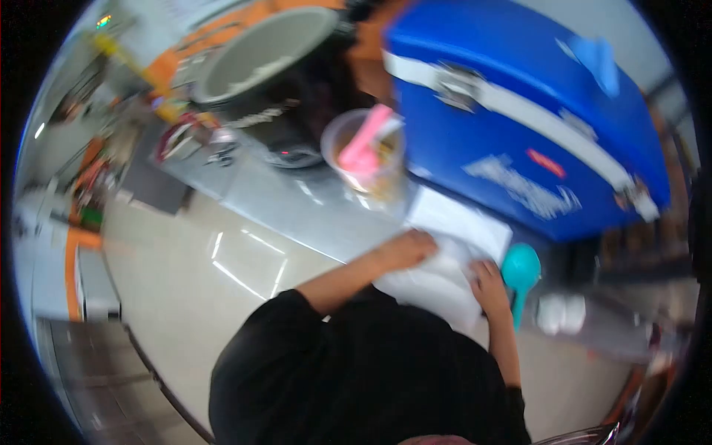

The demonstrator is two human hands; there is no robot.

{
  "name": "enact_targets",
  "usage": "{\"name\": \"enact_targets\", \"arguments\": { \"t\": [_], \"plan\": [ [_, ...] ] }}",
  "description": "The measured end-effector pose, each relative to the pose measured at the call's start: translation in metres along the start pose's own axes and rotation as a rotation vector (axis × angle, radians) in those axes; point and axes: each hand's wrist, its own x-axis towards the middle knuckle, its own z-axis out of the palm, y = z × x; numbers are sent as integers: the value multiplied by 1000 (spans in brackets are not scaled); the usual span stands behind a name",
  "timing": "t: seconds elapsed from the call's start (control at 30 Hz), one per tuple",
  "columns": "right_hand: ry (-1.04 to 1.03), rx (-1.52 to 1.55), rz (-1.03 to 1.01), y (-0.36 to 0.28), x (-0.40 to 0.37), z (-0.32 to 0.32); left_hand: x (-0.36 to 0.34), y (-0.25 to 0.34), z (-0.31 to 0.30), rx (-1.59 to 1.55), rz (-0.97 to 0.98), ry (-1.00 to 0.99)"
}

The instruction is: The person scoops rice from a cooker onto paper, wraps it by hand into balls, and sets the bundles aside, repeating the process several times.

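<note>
At the near edge of the worktop (289,204), in the head view, a white sheet (436,288) lies between the person's two hands, in front of a piece of paper (466,216). The left hand (406,249) is at the sheet's far left part, its fingers bent and close together; blur hides whether they grip it. The right hand (488,285) is at the sheet's right side, its fingers bent and slightly apart, and I cannot tell whether they are clamped on it. Just beside that hand, to its right, is a teal ladle (521,265), bowl at the far end, handle pointing near. Farther right are some blurred white things (561,314).

Behind the paper stands a blue box (463,133) with a white band, a metal latch and a red label. Left of the box is a clear tub (378,189) with a pink scoop (361,154) leaning in it. Left of the tub, a little farther off, is an open black pot (300,119), something white inside, a small red light low on its near side
</note>
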Motion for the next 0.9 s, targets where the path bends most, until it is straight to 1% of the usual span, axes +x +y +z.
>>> {"name": "enact_targets", "arguments": {
  "t": [0.07, 0.1, 0.13, 0.17, 0.2, 0.27, 0.3, 0.33, 0.37, 0.4, 0.47, 0.5, 0.53, 0.57, 0.6, 0.63, 0.67, 0.7, 0.73, 0.8, 0.83, 0.9],
  "plan": [
    [1, 18, -63, -22, 4, -19, -2, 1, -5, -67, 50, 68],
    [-14, 6, -83, -33, 4, -30, -1, 1, -7, -92, -2, -21],
    [-27, -11, -88, -38, 2, -34, -2, -1, -7, -42, 40, -74],
    [-30, -9, -122, -34, 1, -31, -2, 9, -19, -22, 7, -135],
    [-49, -20, -142, -28, -1, -29, -5, 11, -21, -11, -7, -125],
    [-71, -33, -162, -16, 1, -24, -6, 12, -20, 38, 26, -120],
    [-36, -31, -189, -13, 4, -20, -5, 12, -20, 77, -9, -172],
    [-1, -29, -216, -9, 4, -16, -5, 14, -19, 74, -14, -168],
    [-8, -31, -213, -5, 5, -14, -6, 15, -17, 89, -37, -172],
    [-5, -34, -168, -5, 10, -14, -5, 16, -16, 100, -54, -179],
    [-13, -32, -77, -2, 9, -11, -7, 18, -11, 272, -24, -196],
    [-22, -31, -27, 4, 10, -9, -10, 14, -1, 353, 3, -145],
    [-93, 5, 61, 4, 11, -10, -11, 9, 8, 420, 37, -86],
    [-82, -4, 77, 6, 12, -8, -10, 4, 9, 356, 43, -109],
    [-113, -20, 117, 1, 17, -10, -4, 5, -2, 318, 27, -143],
    [-36, 18, 143, 2, 18, -5, 2, 6, -10, 280, 9, -164],
    [-35, 47, 164, 1, 21, -9, 7, 3, -8, 108, -127, -212],
    [73, 74, 142, -3, 23, -7, 23, 9, -25, -42, -331, -345],
    [67, 63, 146, -7, 27, -10, 34, 12, -27, -68, -300, -354],
    [42, 66, 195, -8, 30, -7, 43, 13, -29, -331, -692, -258],
    [42, 67, 205, -16, 30, -10, 48, 12, -23, -335, -688, -267],
    [32, -325, 174, -32, 30, -21, 58, 15, -19, -46, -686, -330]
  ]
}}
